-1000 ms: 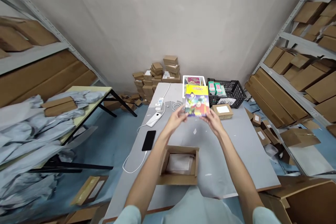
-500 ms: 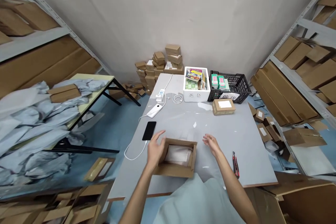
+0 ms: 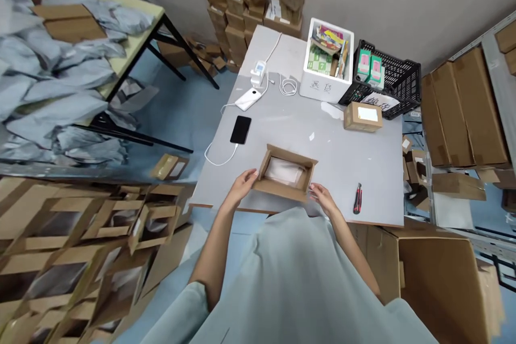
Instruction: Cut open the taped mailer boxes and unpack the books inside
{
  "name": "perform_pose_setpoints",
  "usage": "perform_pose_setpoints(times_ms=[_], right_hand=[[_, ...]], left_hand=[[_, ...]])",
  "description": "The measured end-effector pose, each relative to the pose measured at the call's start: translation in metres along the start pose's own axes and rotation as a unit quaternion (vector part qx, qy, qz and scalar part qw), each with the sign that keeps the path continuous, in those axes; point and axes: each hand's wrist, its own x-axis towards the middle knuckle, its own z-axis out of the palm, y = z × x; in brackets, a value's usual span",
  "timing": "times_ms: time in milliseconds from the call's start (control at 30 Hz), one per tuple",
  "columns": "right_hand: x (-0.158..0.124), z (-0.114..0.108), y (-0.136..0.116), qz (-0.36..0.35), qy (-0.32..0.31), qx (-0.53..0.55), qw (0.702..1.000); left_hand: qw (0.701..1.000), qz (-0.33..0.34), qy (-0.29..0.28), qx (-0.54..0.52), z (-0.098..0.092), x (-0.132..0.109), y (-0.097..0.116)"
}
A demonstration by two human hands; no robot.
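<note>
An open cardboard box (image 3: 278,187) sits near the table's front edge with its top flaps up. Inside lies a flat, whitish wrapped item (image 3: 284,171), whose kind I cannot make out. My left hand (image 3: 241,188) is at the box's left end, fingers bent against the cardboard. At the right front corner, my right hand (image 3: 321,197) has its fingertips curled on the box wall. The box is held between both hands. To the right lies a red and black box cutter (image 3: 358,199). A black phone (image 3: 241,130) with a white cable lies to the left.
Behind stand a white bin (image 3: 325,86) of booklets, a black crate (image 3: 403,83) and a closed carton (image 3: 363,117). A charger and power bank (image 3: 248,99) lie at the left. Open boxes (image 3: 60,226) fill the lower left; a big carton (image 3: 435,274) stands lower right.
My right hand has come in from beside the box to its right front corner. My left hand has dropped from the upper left to the left end. The camera view has tilted downward.
</note>
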Motion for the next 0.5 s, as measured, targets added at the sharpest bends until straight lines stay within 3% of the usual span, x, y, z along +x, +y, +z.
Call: perform_pose_setpoints(times_ms=[167,300,500], right_hand=[[0.0,0.017,0.014,-0.04,0.068,-0.041,0.996],[0.001,0.026,0.022,-0.072,0.117,-0.079,0.987],[-0.012,0.041,0.018,-0.114,0.081,-0.134,0.981]], left_hand=[[0.998,-0.001,-0.045,-0.048,0.003,-0.005,-0.016],[0.996,-0.019,-0.042,-0.07,-0.001,-0.009,-0.028],[0.998,0.01,0.009,-0.057,-0.023,-0.042,-0.044]])
